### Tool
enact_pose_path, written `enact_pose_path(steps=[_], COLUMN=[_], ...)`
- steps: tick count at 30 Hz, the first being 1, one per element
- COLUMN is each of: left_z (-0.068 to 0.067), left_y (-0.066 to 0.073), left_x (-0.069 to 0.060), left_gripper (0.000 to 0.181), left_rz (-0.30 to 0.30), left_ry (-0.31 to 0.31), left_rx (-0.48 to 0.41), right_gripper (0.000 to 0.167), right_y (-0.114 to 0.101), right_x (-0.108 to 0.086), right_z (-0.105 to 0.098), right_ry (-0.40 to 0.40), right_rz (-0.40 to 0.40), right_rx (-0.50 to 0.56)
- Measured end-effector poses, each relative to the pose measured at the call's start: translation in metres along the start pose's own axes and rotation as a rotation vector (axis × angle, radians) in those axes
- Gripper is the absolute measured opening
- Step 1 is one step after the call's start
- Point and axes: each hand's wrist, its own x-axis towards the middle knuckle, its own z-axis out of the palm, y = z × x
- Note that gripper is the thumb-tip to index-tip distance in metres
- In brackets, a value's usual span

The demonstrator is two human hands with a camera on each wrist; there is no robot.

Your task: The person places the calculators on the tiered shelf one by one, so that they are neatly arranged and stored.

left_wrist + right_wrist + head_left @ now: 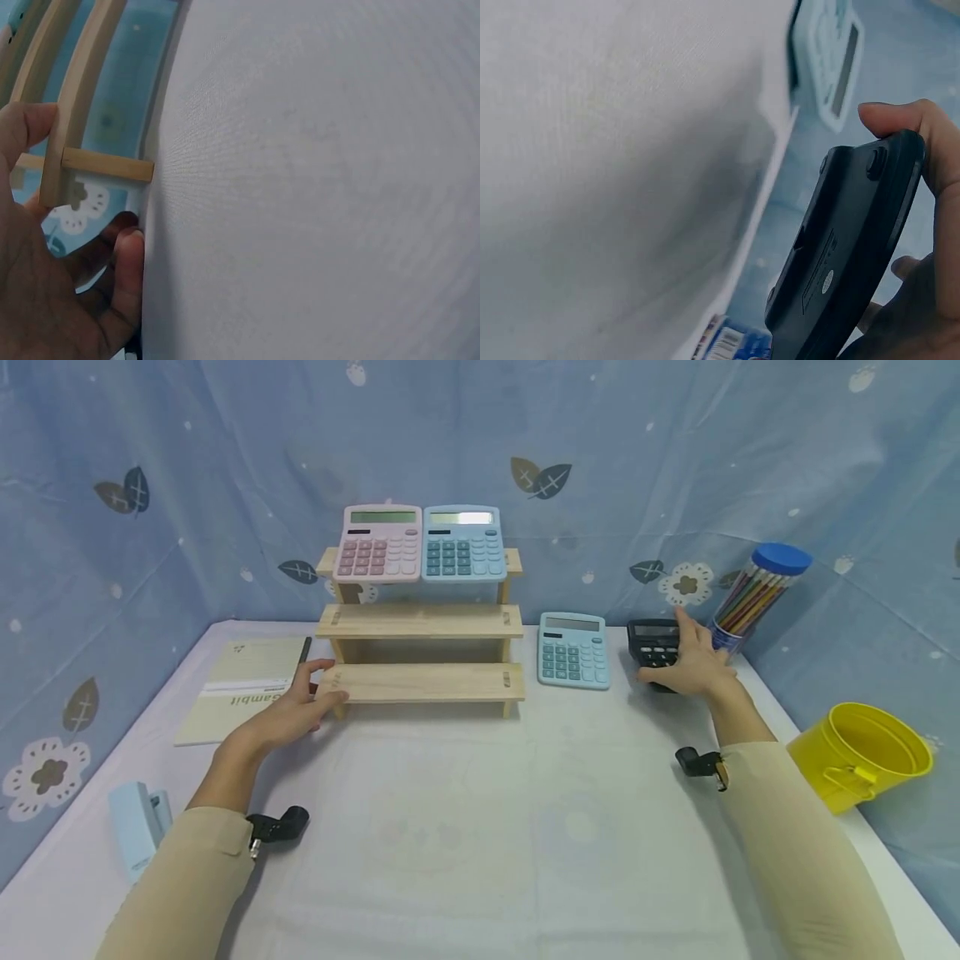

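Note:
At the left end of the wooden three-tier rack point(423, 683), my left hand point(296, 706) grips the lowest board, thumb on its front edge; the left wrist view shows the thumb against the board point(79, 90) and other fingers beneath and beside it. My right hand point(693, 664) holds a black calculator point(651, 647) by its sides, and the right wrist view shows its underside point(844, 247) tilted off the table. A pink calculator point(378, 543) and a blue one point(464, 543) lean side by side on the top tier. Another blue calculator point(573, 650) lies right of the rack.
A pencil jar with a blue lid point(781, 559) stands just right of my right hand. Further right is a yellow bucket point(847, 756). Notebooks point(243, 681) lie left of the rack, and a light blue stapler-like object point(137, 827) is near my left forearm.

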Motion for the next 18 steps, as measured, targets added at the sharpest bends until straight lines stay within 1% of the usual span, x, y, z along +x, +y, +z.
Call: enact_pose_path(steps=[3, 7, 11, 15, 18], left_z=[-0.001, -0.001, -0.003, -0.003, -0.001], left_y=[0.0, 0.0, 0.002, 0.001, 0.0], left_x=[0.001, -0.002, -0.004, -0.003, -0.002], left_gripper=[0.081, 0.081, 0.08, 0.079, 0.08], left_rz=[-0.004, -0.005, 0.0, 0.0, -0.009], left_ry=[-0.001, 0.002, 0.009, 0.007, 0.009], left_rx=[0.009, 0.013, 0.021, 0.022, 0.025], right_gripper=[0.124, 0.126, 0.127, 0.128, 0.127], right_y=[-0.004, -0.012, -0.026, -0.041, -0.049], right_x=[-0.007, -0.015, -0.025, -0.037, -0.041], right_z=[-0.003, -0.007, -0.012, -0.017, -0.018], right_ry=[0.019, 0.028, 0.038, 0.046, 0.041], right_rz=[-0.038, -0.09, -0.128, -0.154, -0.188], right_rx=[0.007, 0.021, 0.042, 0.056, 0.086])
